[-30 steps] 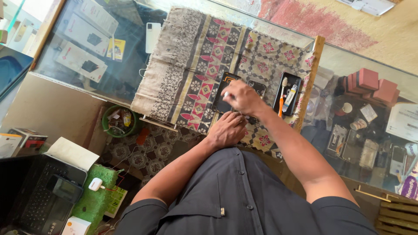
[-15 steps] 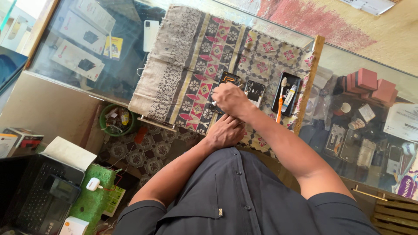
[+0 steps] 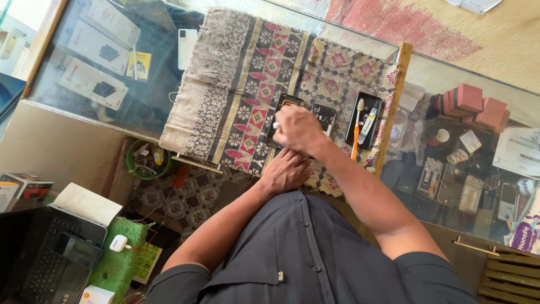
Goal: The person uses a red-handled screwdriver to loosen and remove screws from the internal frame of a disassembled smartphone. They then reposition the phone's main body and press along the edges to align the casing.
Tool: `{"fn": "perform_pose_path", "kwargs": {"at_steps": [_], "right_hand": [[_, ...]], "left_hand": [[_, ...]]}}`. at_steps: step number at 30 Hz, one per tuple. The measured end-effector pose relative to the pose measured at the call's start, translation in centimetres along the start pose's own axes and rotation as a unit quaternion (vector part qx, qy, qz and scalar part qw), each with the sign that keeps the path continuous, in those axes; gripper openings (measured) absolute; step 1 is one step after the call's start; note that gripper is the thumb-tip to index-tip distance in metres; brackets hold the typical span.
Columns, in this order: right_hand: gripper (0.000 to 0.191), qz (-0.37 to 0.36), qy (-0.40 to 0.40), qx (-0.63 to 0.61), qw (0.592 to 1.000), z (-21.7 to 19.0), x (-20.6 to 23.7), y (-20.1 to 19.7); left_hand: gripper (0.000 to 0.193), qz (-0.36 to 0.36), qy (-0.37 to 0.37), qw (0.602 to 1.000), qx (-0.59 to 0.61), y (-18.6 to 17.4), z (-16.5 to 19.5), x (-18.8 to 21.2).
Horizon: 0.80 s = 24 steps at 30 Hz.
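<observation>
1. Phone [image 3: 281,107], dark, lies flat on the patterned cloth [image 3: 236,84] spread over the glass counter [image 3: 439,67]; most of it is hidden under the right hand.
2. Far left, under the glass: two white boxes [image 3: 90,84], one small yellow packet [image 3: 139,65], one white phone [image 3: 187,46].
3. Below the counter at left: one green bowl [image 3: 147,160] of odds and ends, one black laptop [image 3: 45,259], one white sheet [image 3: 84,202], one green mat [image 3: 115,259] with a small white charger [image 3: 118,243] on it.
4. Left hand [image 3: 286,171] rests at the near edge of the cloth, fingers curled in loosely; cannot tell whether it holds anything.
5. Right hand [image 3: 297,128] is closed in a narrow grip over the phone, with a small white thing showing at the fingertips; what it is cannot be told.
6. Just right of that hand: one second dark device [image 3: 324,115] lying flat on the cloth.
7. Further right: one black tray [image 3: 364,119] with one orange-handled toothbrush [image 3: 356,132] and one small tube [image 3: 368,121] beside it.
8. Wooden strip [image 3: 394,101] edges the cloth on the right.
9. Far right, under the glass: several pink blocks [image 3: 472,104], not countable exactly, plus loose phone parts [image 3: 444,177].
</observation>
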State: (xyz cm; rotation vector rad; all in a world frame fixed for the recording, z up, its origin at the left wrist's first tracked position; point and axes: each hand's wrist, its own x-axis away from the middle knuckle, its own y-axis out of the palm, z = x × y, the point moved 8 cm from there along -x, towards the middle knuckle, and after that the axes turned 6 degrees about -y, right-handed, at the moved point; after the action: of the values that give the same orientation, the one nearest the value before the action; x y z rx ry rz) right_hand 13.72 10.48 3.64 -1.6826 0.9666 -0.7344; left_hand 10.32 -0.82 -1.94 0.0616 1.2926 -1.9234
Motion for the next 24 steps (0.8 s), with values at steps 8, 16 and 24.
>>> {"fn": "perform_pose_path", "kwargs": {"at_steps": [8,16,24], "right_hand": [[0.016,0.084,0.217,-0.086,0.969,14.7,8.0,-4.9],[0.018,0.133,0.256,-0.114,0.951,18.6,12.3,-5.9],[0.019,0.132,0.210,-0.129,0.960,17.7,10.4,-4.8]], "left_hand": [[0.030,-0.009,-0.026,1.000,0.001,-0.6,-0.1,-1.0],[0.031,-0.007,-0.041,0.999,-0.001,-0.1,-0.4,-1.4],[0.030,-0.004,-0.039,0.999,-0.009,0.4,-0.6,-1.6]]}}
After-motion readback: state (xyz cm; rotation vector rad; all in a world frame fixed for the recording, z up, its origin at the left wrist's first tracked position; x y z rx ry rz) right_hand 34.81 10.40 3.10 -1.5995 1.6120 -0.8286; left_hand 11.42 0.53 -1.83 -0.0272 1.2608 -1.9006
